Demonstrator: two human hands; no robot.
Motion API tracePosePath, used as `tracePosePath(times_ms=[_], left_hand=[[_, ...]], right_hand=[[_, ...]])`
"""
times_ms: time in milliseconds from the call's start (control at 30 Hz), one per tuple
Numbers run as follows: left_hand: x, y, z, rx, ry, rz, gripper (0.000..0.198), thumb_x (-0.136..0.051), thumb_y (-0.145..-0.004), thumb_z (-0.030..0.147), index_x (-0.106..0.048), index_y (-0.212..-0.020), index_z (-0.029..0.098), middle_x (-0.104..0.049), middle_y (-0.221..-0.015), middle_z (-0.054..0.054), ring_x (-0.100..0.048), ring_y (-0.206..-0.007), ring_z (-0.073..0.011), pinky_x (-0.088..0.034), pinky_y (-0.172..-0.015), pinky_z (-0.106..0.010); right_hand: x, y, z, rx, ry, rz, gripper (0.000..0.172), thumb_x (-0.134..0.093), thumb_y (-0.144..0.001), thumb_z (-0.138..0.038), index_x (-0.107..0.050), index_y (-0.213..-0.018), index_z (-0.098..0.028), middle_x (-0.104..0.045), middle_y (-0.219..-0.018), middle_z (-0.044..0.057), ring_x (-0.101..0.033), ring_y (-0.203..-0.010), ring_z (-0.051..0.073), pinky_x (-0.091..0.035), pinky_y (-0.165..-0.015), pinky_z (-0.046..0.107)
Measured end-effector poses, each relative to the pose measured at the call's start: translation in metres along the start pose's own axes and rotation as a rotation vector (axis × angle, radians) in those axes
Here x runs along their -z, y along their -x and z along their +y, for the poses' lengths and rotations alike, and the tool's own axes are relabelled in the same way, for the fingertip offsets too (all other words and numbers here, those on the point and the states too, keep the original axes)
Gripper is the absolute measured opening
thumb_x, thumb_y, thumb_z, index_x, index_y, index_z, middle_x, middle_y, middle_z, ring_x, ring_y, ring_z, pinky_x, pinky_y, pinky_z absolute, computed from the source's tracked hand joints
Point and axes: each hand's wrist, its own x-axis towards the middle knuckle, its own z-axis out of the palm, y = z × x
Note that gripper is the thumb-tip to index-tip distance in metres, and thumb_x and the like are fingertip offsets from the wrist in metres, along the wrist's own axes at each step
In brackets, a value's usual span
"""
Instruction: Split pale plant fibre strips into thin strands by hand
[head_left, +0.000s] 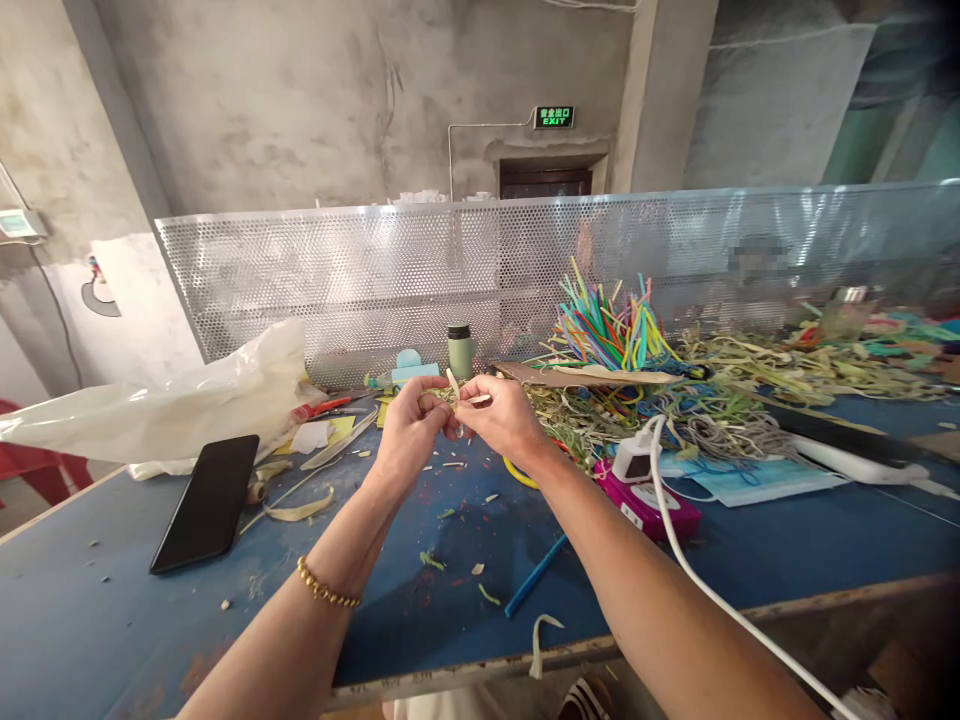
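Observation:
Both hands meet above the middle of the blue table [90, 600]. My left hand [409, 425] is closed, its fingers pinched on a small pale strip piece [452, 387] that sticks up between the hands. My right hand [499, 412] is closed too, thumb and fingers pinching the same piece from the right. A gold bead bracelet [327, 590] sits on my left wrist. Scraps of pale and green strip [431, 560] lie scattered on the table under the hands.
A black phone [206, 500] lies at left beside a white plastic bag [172, 405]. A pile of coloured strips [615, 325] and pale tangled strips [750, 375] fills the right. A pink power strip [652, 500] with white cable, a green cup [460, 350] and a perforated metal screen [337, 270] stand behind.

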Motion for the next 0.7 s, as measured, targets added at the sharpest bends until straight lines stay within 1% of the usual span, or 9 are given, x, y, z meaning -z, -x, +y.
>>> tracePosePath(times_ms=[167, 267, 333, 400, 467, 500, 600, 700], left_hand=[[0.001, 0.000, 0.001, 0.028, 0.014, 0.019, 0.025, -0.059, -0.075, 0.014, -0.054, -0.099, 0.015, -0.061, -0.056, 0.003, -0.057, -0.050, -0.0118, -0.043, -0.058, -0.026], [0.006, -0.002, 0.003, 0.113, 0.063, 0.006, 0.025, -0.061, -0.075, 0.018, -0.057, -0.099, 0.013, -0.065, -0.061, -0.001, -0.059, -0.052, -0.0122, -0.040, -0.058, -0.026], [0.010, -0.005, 0.004, 0.186, 0.131, 0.010, 0.027, -0.062, -0.077, 0.024, -0.059, -0.101, 0.012, -0.068, -0.068, -0.004, -0.060, -0.053, -0.0128, -0.040, -0.058, -0.027], [0.013, -0.007, 0.004, 0.213, 0.160, 0.067, 0.029, -0.061, -0.081, 0.033, -0.061, -0.100, 0.012, -0.068, -0.072, -0.006, -0.059, -0.054, -0.0123, -0.039, -0.057, -0.027], [0.015, -0.008, 0.004, 0.184, 0.095, 0.121, 0.030, -0.061, -0.081, 0.038, -0.065, -0.095, 0.012, -0.066, -0.071, -0.005, -0.057, -0.056, -0.0112, -0.037, -0.056, -0.026], [0.015, -0.008, 0.004, 0.163, 0.041, 0.126, 0.030, -0.062, -0.081, 0.039, -0.067, -0.092, 0.012, -0.065, -0.068, -0.004, -0.055, -0.056, -0.0109, -0.036, -0.055, -0.025], [0.013, -0.007, 0.005, 0.135, -0.092, 0.063, 0.025, -0.067, -0.076, 0.032, -0.070, -0.090, 0.012, -0.062, -0.060, -0.001, -0.054, -0.056, -0.0109, -0.037, -0.056, -0.024], [0.009, -0.004, 0.007, 0.146, -0.097, -0.008, 0.023, -0.066, -0.076, 0.028, -0.069, -0.091, 0.010, -0.063, -0.059, -0.002, -0.057, -0.055, -0.0124, -0.039, -0.055, -0.025]], right_hand=[[0.001, -0.001, 0.001, -0.039, -0.108, -0.026, 0.006, -0.059, -0.065, -0.015, -0.059, -0.071, -0.017, -0.062, -0.051, -0.001, -0.056, -0.045, 0.012, -0.043, -0.045, 0.022], [0.004, -0.002, -0.002, -0.096, -0.268, -0.078, 0.004, -0.061, -0.068, -0.017, -0.061, -0.072, -0.015, -0.061, -0.052, -0.001, -0.056, -0.045, 0.011, -0.047, -0.048, 0.024], [0.007, -0.002, -0.005, -0.127, -0.367, -0.092, 0.009, -0.065, -0.070, -0.022, -0.062, -0.072, -0.014, -0.063, -0.056, 0.001, -0.058, -0.046, 0.012, -0.049, -0.048, 0.026], [0.009, -0.002, -0.008, -0.146, -0.409, -0.090, 0.013, -0.068, -0.070, -0.025, -0.063, -0.073, -0.014, -0.064, -0.060, 0.001, -0.058, -0.046, 0.011, -0.049, -0.048, 0.027], [0.011, -0.002, -0.010, -0.156, -0.417, -0.081, 0.014, -0.069, -0.070, -0.025, -0.063, -0.073, -0.013, -0.063, -0.061, 0.001, -0.058, -0.046, 0.011, -0.050, -0.048, 0.027], [0.011, -0.002, -0.011, -0.159, -0.417, -0.080, 0.013, -0.069, -0.070, -0.024, -0.063, -0.073, -0.013, -0.063, -0.061, 0.002, -0.058, -0.047, 0.011, -0.050, -0.049, 0.027], [0.012, -0.001, -0.014, -0.155, -0.410, -0.086, 0.012, -0.069, -0.072, -0.023, -0.062, -0.072, -0.013, -0.063, -0.062, 0.002, -0.057, -0.048, 0.011, -0.050, -0.049, 0.027], [0.011, 0.000, -0.014, -0.157, -0.403, -0.107, 0.011, -0.069, -0.072, -0.022, -0.062, -0.073, -0.013, -0.062, -0.062, 0.002, -0.057, -0.048, 0.011, -0.049, -0.049, 0.027]])
